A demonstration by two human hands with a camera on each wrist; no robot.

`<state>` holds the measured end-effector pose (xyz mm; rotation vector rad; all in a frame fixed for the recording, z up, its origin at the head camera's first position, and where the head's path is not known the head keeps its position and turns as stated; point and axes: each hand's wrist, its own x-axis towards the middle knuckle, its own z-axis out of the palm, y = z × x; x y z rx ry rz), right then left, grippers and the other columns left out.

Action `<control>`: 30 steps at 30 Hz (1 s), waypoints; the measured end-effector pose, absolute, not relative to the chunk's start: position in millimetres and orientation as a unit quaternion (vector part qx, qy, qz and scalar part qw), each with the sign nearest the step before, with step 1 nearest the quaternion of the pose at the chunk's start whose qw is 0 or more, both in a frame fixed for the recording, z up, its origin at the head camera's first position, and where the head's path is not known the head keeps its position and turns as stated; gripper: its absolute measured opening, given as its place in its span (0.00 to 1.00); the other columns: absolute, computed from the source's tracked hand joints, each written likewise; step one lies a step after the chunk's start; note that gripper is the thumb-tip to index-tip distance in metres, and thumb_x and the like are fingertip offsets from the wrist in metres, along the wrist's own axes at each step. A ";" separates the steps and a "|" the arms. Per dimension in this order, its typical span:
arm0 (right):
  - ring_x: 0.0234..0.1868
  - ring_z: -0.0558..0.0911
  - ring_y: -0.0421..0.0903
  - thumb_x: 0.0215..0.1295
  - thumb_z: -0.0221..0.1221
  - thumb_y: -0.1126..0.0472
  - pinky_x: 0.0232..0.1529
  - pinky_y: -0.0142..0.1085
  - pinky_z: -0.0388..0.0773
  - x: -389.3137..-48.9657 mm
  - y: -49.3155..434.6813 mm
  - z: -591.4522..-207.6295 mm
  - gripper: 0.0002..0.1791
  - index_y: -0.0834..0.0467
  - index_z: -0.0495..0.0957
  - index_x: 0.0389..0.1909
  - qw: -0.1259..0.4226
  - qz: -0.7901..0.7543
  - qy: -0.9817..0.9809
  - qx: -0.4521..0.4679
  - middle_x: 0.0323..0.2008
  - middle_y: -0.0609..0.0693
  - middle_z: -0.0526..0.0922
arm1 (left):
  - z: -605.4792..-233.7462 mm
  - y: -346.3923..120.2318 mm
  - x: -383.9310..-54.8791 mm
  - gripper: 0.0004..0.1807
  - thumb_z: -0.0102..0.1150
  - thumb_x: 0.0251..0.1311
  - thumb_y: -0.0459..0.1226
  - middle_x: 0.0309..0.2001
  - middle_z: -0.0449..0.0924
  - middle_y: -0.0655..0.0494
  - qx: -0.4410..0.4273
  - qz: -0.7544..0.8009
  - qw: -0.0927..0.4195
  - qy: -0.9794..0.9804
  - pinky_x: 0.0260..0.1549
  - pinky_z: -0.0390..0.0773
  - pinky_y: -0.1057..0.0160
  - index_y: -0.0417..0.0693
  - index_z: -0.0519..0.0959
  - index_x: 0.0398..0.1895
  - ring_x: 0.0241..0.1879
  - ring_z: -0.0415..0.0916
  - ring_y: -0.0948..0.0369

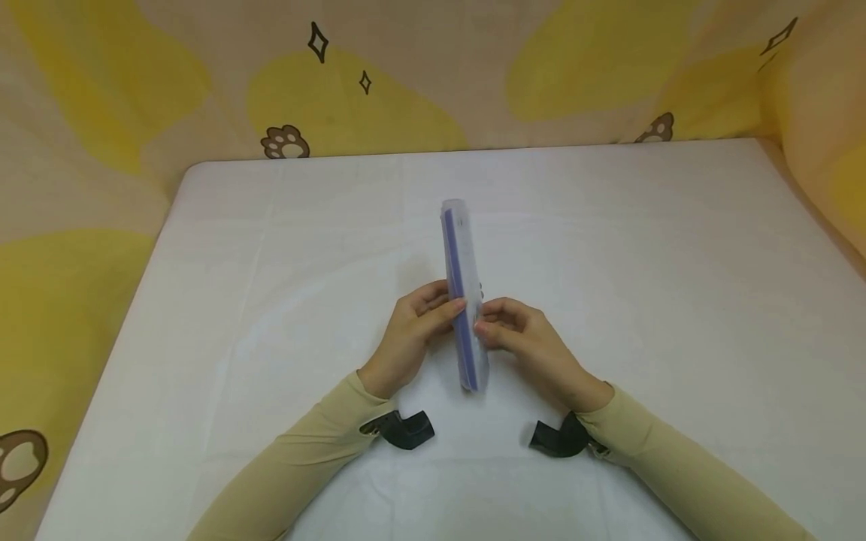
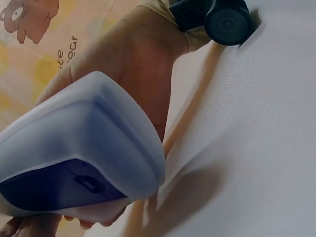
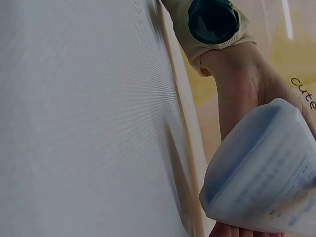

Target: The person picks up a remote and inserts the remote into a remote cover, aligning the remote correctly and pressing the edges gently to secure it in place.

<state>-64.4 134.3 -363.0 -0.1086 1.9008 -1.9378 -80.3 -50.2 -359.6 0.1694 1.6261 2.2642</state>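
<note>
A long, narrow, translucent white plastic case (image 1: 467,263) with a blue stripe is held on edge above the table, its far end pointing away from me. My left hand (image 1: 409,334) grips it from the left, thumb over the blue stripe and fingers at its side. From the right, my right hand (image 1: 531,342) pinches its edge with thumb and bent fingertips. In the left wrist view the case (image 2: 113,133) shows a rounded end and a dark blue panel. Blurred printing marks the case (image 3: 266,168) in the right wrist view. What lies inside cannot be made out.
A white cloth covers the table (image 1: 271,315). Behind it and at both sides hangs a yellow and cream patterned curtain (image 1: 406,75). Black wrist cameras (image 1: 409,430) sit on both sleeves, near the cloth.
</note>
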 end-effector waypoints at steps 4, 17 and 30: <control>0.43 0.79 0.45 0.64 0.57 0.62 0.46 0.37 0.79 -64.2 133.6 -362.9 0.20 0.71 0.70 0.52 0.215 -0.703 0.677 -0.046 0.43 0.57 0.80 | -359.1 -51.1 -80.3 0.23 0.52 0.62 0.31 0.52 0.76 0.35 0.067 0.799 0.175 0.571 0.50 0.76 0.59 0.27 0.68 0.58 0.48 0.78 0.58; 0.38 0.81 0.43 0.61 0.62 0.64 0.42 0.35 0.80 -63.6 132.6 -364.0 0.17 0.69 0.74 0.47 0.148 -0.681 0.717 -0.006 0.38 0.56 0.81 | -361.6 -53.2 -84.4 0.16 0.59 0.59 0.28 0.46 0.81 0.37 0.006 0.790 0.083 0.607 0.45 0.79 0.59 0.27 0.76 0.49 0.42 0.81 0.59; 0.38 0.81 0.43 0.59 0.62 0.69 0.40 0.31 0.79 -62.6 132.1 -361.9 0.18 0.69 0.73 0.49 0.133 -0.684 0.717 -0.013 0.38 0.58 0.82 | -360.1 -53.4 -85.8 0.20 0.58 0.60 0.28 0.49 0.78 0.35 -0.021 0.786 0.114 0.607 0.49 0.78 0.60 0.26 0.73 0.54 0.49 0.79 0.55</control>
